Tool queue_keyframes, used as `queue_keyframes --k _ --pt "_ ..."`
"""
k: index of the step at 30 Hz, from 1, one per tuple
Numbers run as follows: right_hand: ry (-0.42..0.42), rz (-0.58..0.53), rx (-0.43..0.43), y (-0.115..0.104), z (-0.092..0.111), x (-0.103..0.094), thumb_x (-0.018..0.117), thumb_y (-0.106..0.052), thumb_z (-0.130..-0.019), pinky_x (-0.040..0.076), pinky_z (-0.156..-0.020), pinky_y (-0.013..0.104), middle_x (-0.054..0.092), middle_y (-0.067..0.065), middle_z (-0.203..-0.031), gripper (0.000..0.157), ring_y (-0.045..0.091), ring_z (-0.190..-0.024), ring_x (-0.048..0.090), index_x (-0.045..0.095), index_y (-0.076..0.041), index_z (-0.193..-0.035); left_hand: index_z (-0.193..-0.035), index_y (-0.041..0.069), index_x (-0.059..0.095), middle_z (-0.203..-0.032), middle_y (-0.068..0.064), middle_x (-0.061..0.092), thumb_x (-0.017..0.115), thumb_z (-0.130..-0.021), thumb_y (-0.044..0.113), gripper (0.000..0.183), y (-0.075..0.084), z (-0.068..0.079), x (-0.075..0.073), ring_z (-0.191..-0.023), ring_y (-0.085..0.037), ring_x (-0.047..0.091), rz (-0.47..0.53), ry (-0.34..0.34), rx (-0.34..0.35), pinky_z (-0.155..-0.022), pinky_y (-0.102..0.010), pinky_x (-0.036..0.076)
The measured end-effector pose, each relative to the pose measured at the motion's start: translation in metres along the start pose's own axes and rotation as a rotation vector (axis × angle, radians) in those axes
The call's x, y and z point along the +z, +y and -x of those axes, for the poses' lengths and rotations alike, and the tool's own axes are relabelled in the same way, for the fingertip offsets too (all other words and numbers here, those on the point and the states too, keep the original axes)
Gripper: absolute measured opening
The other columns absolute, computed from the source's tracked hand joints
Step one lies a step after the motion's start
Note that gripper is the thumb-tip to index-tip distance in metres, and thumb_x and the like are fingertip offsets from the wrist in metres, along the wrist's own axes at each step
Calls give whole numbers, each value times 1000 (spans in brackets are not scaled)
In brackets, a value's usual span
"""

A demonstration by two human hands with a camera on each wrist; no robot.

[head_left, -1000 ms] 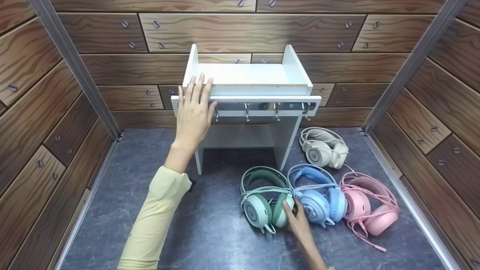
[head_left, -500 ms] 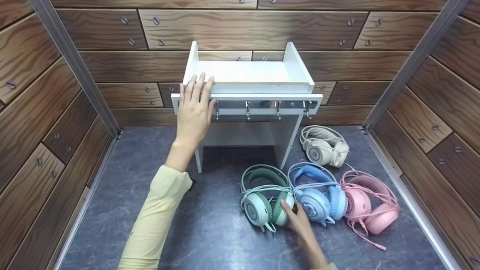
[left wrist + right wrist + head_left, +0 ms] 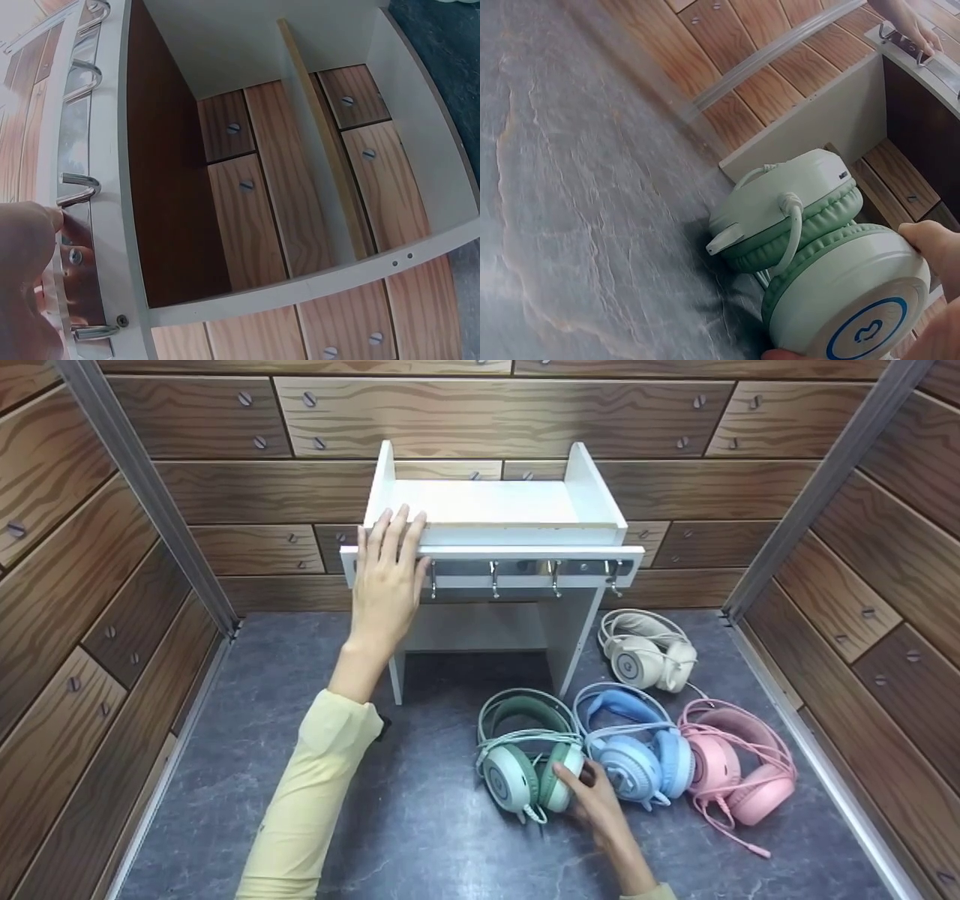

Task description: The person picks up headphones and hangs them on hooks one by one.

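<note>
My left hand (image 3: 386, 596) rests on the upper left of a white shelf unit (image 3: 517, 538), fingers straight over its top and thumb against the front hook rail (image 3: 525, 570). Down on the floor, mint-green headphones (image 3: 510, 780) stand in front of the unit, their cable wound around the headband. My right hand (image 3: 600, 802) grips their right ear cup (image 3: 855, 300), thumb on one edge and a fingertip showing at the opposite edge in the right wrist view. Blue headphones (image 3: 637, 769) sit just right of that hand.
Pink headphones (image 3: 761, 799) lie right of the blue ones, a cable end trailing forward. Cream headphones (image 3: 637, 664) are behind them, beside the unit's right leg. Metal hooks (image 3: 555, 579) stick out along the rail. Wood-patterned walls (image 3: 480, 416) enclose the dark floor (image 3: 420, 825).
My right thumb has moved slightly left over the green ear cup, with the hand closer around it. The headphones remain on the floor. My left hand stays on the shelf unit.
</note>
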State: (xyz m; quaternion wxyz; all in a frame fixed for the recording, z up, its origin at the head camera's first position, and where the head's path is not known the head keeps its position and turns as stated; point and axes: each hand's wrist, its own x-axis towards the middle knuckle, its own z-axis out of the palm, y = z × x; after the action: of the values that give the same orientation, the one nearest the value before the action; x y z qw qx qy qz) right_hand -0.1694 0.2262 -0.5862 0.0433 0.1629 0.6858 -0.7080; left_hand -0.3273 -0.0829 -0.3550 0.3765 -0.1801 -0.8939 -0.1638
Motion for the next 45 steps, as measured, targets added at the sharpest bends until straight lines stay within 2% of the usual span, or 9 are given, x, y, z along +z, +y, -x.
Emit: queue_keyframes --k 4,7,14,21,25,30,35,41,45 --pt "-6 40 -15 -3 2 7 69 -28 -95 57 -92 47 36 34 -148 84 37 -125 50 21 6 -155 -156 14 39 -161 -10 36 43 -109 31 51 0 0 0 -152 -29 25 -3 9 5 -127 -44 0" --pt "-7 61 -34 -4 3 11 72 -27 -93 55 -92 47 36 32 -148 85 39 -130 45 22 5 -155 -156 14 38 -162 -10 35 43 -109 31 51 -1 -1 0 -152 -29 25 -3 7 5 -127 -44 -1" --pt "3 9 -33 0 5 15 75 -19 -90 56 -83 40 37 28 -149 82 31 -117 54 26 2 -152 -156 14 38 -162 -10 35 43 -109 32 51 -1 -1 1 -152 -29 24 -1 -1 6 -127 -44 -1" --pt "-12 -111 -41 3 7 13 74 -13 -90 59 -77 35 33 24 -152 91 22 -101 63 12 -9 -156 -157 15 36 -161 -10 35 43 -109 32 52 -1 0 1 -152 -29 24 -6 -15 3 -127 -44 -1" --pt "-55 -135 -65 4 9 11 71 -11 -92 58 -82 38 30 23 -155 95 22 -105 63 6 -15 -162 -156 15 37 -161 -10 35 44 -108 32 51 -1 0 1 -152 -29 25 -1 -8 2 -127 -44 0" --pt "-102 -152 -105 1 12 11 69 -11 -94 57 -87 39 25 22 -159 92 21 -114 59 9 -16 -164 -156 15 37 -161 -10 36 44 -108 32 52 -2 0 1 -152 -29 25 2 -9 3 -127 -44 0" --pt "-114 -203 -173 0 15 10 67 -4 -93 58 -86 32 26 24 -158 93 13 -110 61 6 -12 -163 -156 14 37 -161 -10 35 44 -108 31 52 -2 0 0 -152 -29 25 -8 -13 7 -127 -44 0" --pt "-118 -288 -273 -5 16 7 61 4 -93 51 -99 22 10 23 -166 90 0 -118 54 3 -4 -162 -157 15 36 -161 -10 35 44 -108 32 52 -3 0 0 -152 -29 25 -12 -13 13 -127 -45 0" --pt "-105 -292 -304 -9 17 4 60 5 -92 51 -100 22 11 23 -166 90 2 -118 55 4 -4 -162 -156 14 37 -160 -11 36 44 -108 32 52 -3 0 0 -151 -29 26 -12 -9 14 -127 -45 1"
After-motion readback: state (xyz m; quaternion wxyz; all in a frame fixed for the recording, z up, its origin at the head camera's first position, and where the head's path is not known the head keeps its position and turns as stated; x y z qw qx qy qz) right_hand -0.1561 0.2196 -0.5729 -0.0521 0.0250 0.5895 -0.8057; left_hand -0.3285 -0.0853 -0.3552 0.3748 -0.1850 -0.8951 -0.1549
